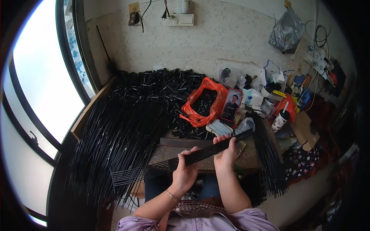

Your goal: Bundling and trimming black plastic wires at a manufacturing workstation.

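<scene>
A long, flat row of thin black rods point(207, 151) is held slantwise over the near edge of the work surface. My left hand point(184, 171) is closed around its middle, thumb on top. Toward the right end, my right hand point(226, 154) grips it with the thumb upright along the near side. The rods lie close together between my hands, like a dark strip, and fan apart at the lower left end. Just beyond them lies a dark flat bar point(185, 143) on the brown board point(165, 154).
Many black rods point(111, 131) with thicker ends heap the left side, overhanging the front. An orange-red plastic bag point(192, 120) holds small black parts. A phone point(232, 104) leans beside it. More rods point(269, 158) hang at right, near a patterned cup point(280, 121).
</scene>
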Tool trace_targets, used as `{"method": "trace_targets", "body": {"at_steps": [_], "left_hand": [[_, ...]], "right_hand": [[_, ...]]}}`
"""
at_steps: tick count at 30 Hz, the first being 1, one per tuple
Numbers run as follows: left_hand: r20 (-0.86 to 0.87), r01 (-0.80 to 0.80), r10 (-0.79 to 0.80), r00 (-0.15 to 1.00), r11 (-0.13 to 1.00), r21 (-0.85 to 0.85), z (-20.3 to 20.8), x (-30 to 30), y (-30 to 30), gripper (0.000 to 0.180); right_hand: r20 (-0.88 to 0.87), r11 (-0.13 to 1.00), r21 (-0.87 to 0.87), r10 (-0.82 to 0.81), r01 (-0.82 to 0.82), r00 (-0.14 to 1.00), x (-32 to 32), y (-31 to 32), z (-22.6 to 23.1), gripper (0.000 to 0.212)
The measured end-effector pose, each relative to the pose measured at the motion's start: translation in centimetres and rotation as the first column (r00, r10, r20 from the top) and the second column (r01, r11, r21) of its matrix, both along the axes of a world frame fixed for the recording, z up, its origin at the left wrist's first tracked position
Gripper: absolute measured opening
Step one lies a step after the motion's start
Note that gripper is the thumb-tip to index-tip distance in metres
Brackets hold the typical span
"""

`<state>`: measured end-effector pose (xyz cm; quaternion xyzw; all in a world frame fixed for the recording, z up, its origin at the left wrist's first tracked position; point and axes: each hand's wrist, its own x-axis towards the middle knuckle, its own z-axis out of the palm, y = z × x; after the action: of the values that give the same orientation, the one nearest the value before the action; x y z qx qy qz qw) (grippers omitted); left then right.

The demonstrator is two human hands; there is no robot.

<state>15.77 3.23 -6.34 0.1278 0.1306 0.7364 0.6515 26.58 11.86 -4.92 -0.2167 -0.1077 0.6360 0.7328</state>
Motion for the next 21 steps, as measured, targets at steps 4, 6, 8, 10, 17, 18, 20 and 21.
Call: {"method": "trace_targets", "body": {"at_steps": [4, 6, 8, 10, 17, 18, 20, 21], "left_hand": [[-0.125, 0.7, -0.698, 0.705, 0.713, -0.037, -1.7, 0.1, -1.8, 0.074], [-0.491, 0.644, -0.553, 0.673, 0.765, 0.023, 0.8, -1.6, -2.2, 0.067], [-0.849, 0.439, 0.021, 0.527, 0.849, 0.294, 4.2, -3.1, -1.7, 0.047], [-0.673, 0.189, 0.725, 0.146, 0.648, 0.738, 7.3, -4.7, 0.0, 0.045], [-0.96, 0.146, 0.224, 0.166, 0.957, 0.249, 3.2, -5.8, 5.3, 0.015], [-0.95, 0.104, 0.184, 0.254, 0.971, 0.216, 2.4, -5.9, 4.9, 0.014], [-0.952, 0.24, 0.021, 0.307, 0.966, 0.099, 3.3, -6.5, 3.8, 0.019], [-0.919, 0.439, -0.014, 0.395, 0.881, 0.176, 3.5, -6.8, 3.5, 0.024]], "right_hand": [[0.187, 0.974, 0.215, -0.108, 0.066, 0.976, 0.9, -0.5, 5.1, 0.031], [0.333, 0.876, 0.477, -0.099, -0.077, 0.938, 0.8, -1.7, 6.0, 0.028], [0.361, 0.838, 0.524, -0.06, -0.15, 0.931, 0.4, -2.6, 4.5, 0.026], [0.573, 0.783, 0.521, -0.024, -0.341, 0.819, 0.1, -3.6, 2.0, 0.024], [0.709, 0.636, 0.166, 0.454, -0.754, 0.539, -2.4, -4.4, -8.8, 0.028], [0.706, 0.632, 0.166, 0.46, -0.757, 0.538, -2.6, -4.2, -8.5, 0.028], [0.465, 0.679, 0.277, 0.524, -0.68, 0.714, -2.8, -4.0, -7.9, 0.029], [0.479, 0.698, 0.223, 0.529, -0.68, 0.7, -2.4, -3.6, -8.3, 0.029]]}}
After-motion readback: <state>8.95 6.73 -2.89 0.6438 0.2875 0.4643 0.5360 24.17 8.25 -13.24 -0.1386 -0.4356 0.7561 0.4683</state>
